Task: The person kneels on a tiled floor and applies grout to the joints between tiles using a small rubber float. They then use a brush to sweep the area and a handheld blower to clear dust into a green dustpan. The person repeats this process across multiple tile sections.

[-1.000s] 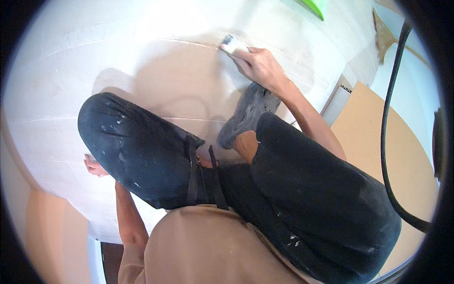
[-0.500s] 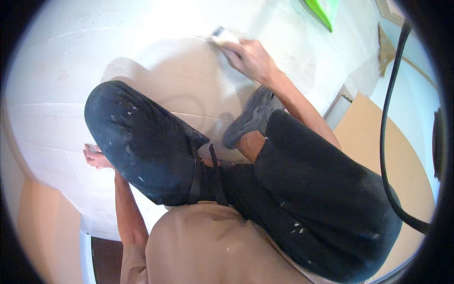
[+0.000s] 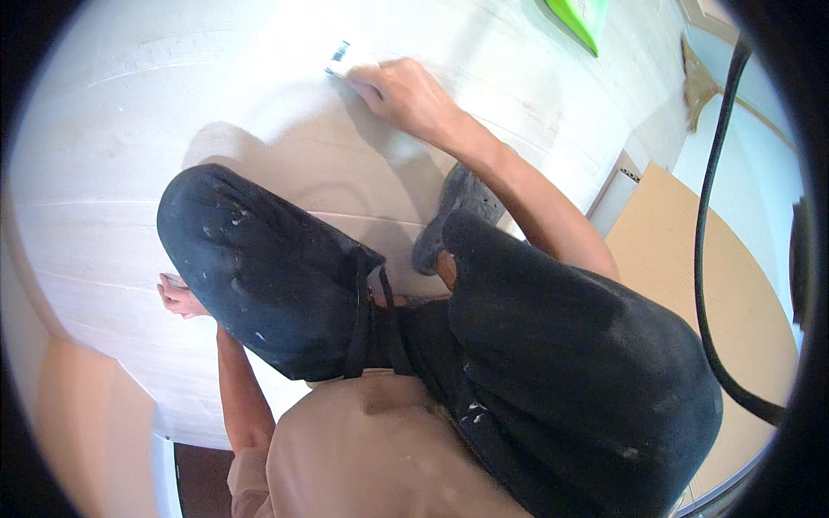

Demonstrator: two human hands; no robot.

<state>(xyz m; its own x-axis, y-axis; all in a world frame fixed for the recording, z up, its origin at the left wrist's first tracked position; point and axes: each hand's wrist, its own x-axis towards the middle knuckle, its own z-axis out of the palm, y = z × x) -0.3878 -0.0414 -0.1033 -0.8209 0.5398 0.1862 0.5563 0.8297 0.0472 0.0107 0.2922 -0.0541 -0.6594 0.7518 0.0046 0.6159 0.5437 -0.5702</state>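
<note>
My right hand [image 3: 406, 95] is closed around a small white block with dark blue marks [image 3: 339, 59], its kind unclear. The block's outer end shows past my fingers and meets or hovers just over the pale plank floor [image 3: 285, 155]. Off to the left, beyond my left knee, my left hand [image 3: 180, 300] is low by the same floor with its fingers curled. A whitish bit of something [image 3: 175, 281] shows at those fingers, too small to name.
My bent legs in dark, paint-specked trousers [image 3: 268, 268] lie between my hands, with a grey shoe [image 3: 453, 211] near the middle. A bright green object [image 3: 580, 22] lies at the far right. Brown board [image 3: 673, 250] and a black cable [image 3: 704, 285] are on the right.
My right hand has slid left across the floor with the white block. My right leg has shifted slightly; my left hand has hardly moved.
</note>
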